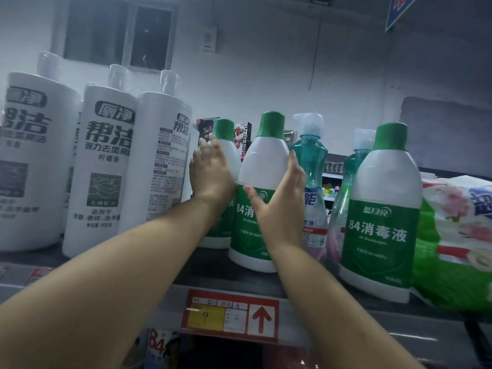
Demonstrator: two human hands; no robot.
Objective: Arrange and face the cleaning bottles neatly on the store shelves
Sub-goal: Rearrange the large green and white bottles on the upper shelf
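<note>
On the top shelf [234, 282] stand several white disinfectant bottles with green caps and green labels. My right hand [279, 198] wraps around the front middle bottle [262, 166], thumb across its label and fingers along its right side. My left hand [211, 169] reaches behind it, fingers spread on the rear green-capped bottle [226, 139]; whether it grips that one is unclear. A third such bottle [380, 209] stands upright at the right, label facing me. Three tall white toilet-cleaner bottles [103, 166] line the left; the rightmost one [159, 155] is turned sideways.
Two teal pump bottles [311, 155] stand behind the green-capped ones. A green and pink soft pack [458, 235] lies at the far right. A red and yellow price tag [231, 318] hangs on the shelf edge. Small boxes [245, 139] sit at the back.
</note>
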